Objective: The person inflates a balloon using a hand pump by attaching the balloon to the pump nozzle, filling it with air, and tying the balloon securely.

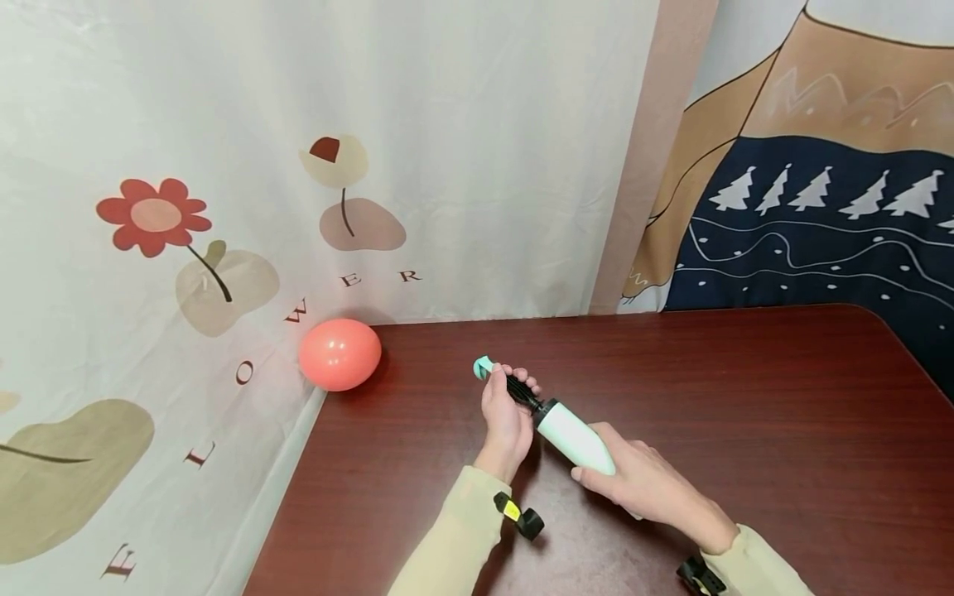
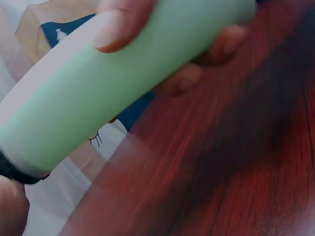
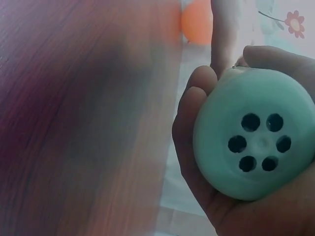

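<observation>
A balloon hand pump [image 1: 576, 436] with a pale mint barrel and a black ribbed front end slants across between my two hands over the table. My left hand [image 1: 507, 418] holds the black front end, its thumb laid along it. From that grip pokes a small curled teal piece [image 1: 483, 367] that looks like a limp balloon. My right hand [image 1: 644, 480] wraps the rear of the barrel. In the right wrist view, the pump's rounded mint end [image 3: 263, 142] faces the camera with several round holes, fingers curled round its sides. The black collar [image 2: 22, 174] shows in the left wrist view.
A blown-up coral-red balloon [image 1: 339, 354] rests at the table's back left corner, against the flower-printed curtain [image 1: 484, 165]. The dark red wooden table [image 1: 782, 414] extends to the right. Behind it hangs a cloth printed with trees [image 1: 820, 232].
</observation>
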The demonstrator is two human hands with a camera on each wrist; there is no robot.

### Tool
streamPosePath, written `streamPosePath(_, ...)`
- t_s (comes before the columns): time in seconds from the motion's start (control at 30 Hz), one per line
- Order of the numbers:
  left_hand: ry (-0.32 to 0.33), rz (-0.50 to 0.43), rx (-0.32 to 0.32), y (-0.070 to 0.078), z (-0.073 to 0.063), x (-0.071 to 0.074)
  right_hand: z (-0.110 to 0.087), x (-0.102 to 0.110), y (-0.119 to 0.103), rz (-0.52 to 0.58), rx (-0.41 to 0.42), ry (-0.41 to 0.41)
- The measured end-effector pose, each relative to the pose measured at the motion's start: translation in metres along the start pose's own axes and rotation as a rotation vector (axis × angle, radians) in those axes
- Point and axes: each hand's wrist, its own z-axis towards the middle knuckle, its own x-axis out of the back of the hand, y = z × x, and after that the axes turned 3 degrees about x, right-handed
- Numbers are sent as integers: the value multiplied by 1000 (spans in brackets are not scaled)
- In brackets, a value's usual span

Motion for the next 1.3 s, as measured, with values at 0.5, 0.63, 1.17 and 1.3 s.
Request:
streamPosePath(0.5, 106, 24, -109, 11, 19, 9, -8, -3, 6, -88, 37, -12)
streamPosePath(0.63, 80, 10, -58, 4, 14, 10, -7, -5, 5, -108, 68, 4)
streamPosePath(1.17, -85, -77, 97, 11, 9, 7, 2, -6, -4, 104, 7, -38)
streamPosePath(1.3, -6, 40, -48, 8, 11, 2, 3, -8, -6, 72, 15, -26)
